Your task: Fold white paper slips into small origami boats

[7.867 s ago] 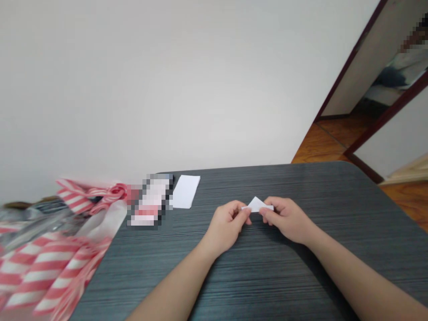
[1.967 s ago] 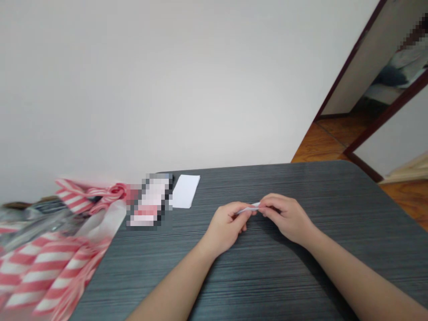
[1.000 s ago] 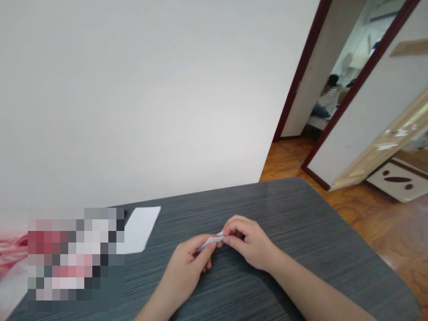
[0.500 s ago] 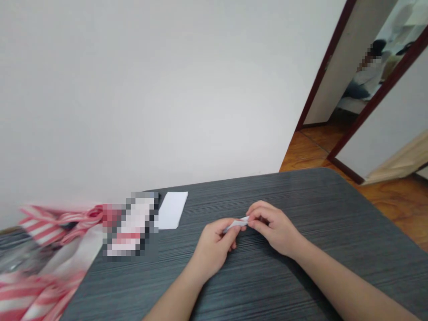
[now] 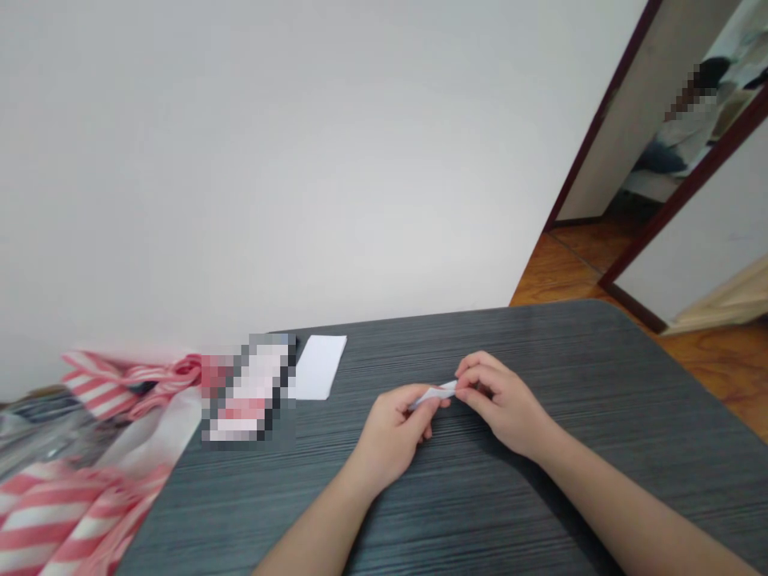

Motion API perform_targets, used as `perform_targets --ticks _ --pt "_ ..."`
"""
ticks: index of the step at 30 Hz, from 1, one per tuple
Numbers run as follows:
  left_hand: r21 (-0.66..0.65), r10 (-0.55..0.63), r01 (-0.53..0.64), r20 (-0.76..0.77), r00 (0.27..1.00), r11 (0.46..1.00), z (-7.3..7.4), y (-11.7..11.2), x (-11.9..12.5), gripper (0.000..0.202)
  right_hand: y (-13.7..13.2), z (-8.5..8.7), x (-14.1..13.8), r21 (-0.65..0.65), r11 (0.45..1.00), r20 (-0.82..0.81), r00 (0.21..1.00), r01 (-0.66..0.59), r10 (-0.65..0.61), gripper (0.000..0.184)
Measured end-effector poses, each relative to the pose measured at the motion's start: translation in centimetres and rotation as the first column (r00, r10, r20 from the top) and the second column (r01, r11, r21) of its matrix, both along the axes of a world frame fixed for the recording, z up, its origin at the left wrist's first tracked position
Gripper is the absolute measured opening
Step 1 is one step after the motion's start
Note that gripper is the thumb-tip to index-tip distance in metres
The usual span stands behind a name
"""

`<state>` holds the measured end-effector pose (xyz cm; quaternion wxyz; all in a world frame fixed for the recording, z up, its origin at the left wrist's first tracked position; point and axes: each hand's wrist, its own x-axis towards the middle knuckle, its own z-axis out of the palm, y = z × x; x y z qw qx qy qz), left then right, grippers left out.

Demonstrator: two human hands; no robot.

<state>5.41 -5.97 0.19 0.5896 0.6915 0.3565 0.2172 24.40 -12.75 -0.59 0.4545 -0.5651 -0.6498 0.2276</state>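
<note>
A small piece of folded white paper point(image 5: 436, 394) is held between my two hands above the dark table point(image 5: 408, 344). My left hand point(image 5: 399, 428) pinches its left end, thumb on top and fingers curled beneath. The fingertips of my right hand point(image 5: 501, 404) are closed on the right end. Part of the paper is hidden by my fingers, so its full shape does not show. To the left of my hands a stack of white paper point(image 5: 321, 366) lies flat on the table.
Beside the stack lies a dark-edged, blurred-out object point(image 5: 255, 388), perhaps a phone. Red-and-white striped cloth point(image 5: 78, 504) and clear plastic are at the left, past the table edge. A pale wall point(image 5: 300, 160) stands behind. Through a doorway at right, a person point(image 5: 690, 128) sits.
The view has shifted slightly, so everything sits a little further right. My right fingers have drawn slightly away from the left hand, and more of the paper shows between them.
</note>
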Motion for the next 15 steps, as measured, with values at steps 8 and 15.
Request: perform_targets --ticks 8,15 --pt "0.015 -0.015 0.015 -0.007 1.000 1.000 -0.18 0.08 -0.08 0.028 0.05 0.29 -0.06 0.014 1.000 0.031 0.999 -0.011 0.011 0.018" --pt "0.033 -0.042 0.042 0.001 0.999 0.999 -0.08 0.06 -0.06 0.029 -0.14 0.50 -0.27 0.013 0.998 0.022 0.998 -0.058 0.058 0.013"
